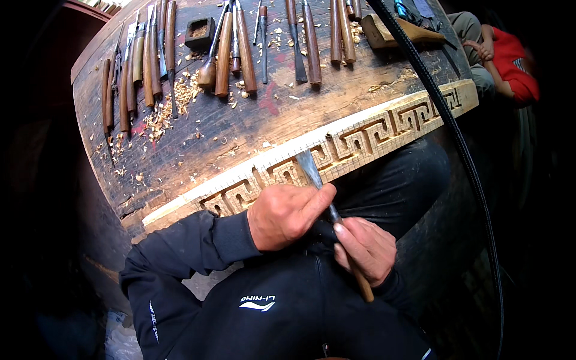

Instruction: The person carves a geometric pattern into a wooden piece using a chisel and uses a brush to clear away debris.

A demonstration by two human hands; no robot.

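A long pale wooden board (371, 137), carved with a repeating key pattern over a pencilled grid, lies slanted along the near edge of the workbench. My left hand (287, 213) is closed round the dark metal shaft of a chisel (312, 168), whose flat blade rests on the board's carved face near its middle. Lower and to the right, my right hand (365, 249) grips the same chisel's wooden handle (363, 285), whose end pokes out below the fingers.
The worn bench (138, 180) holds rows of chisels (243, 48), wood shavings (168, 108), a small dark box (200, 33) and a wooden mallet-like tool (384, 30). A black cable (456, 138) hangs at right. Another person in red (516, 72) sits beyond the bench's right end.
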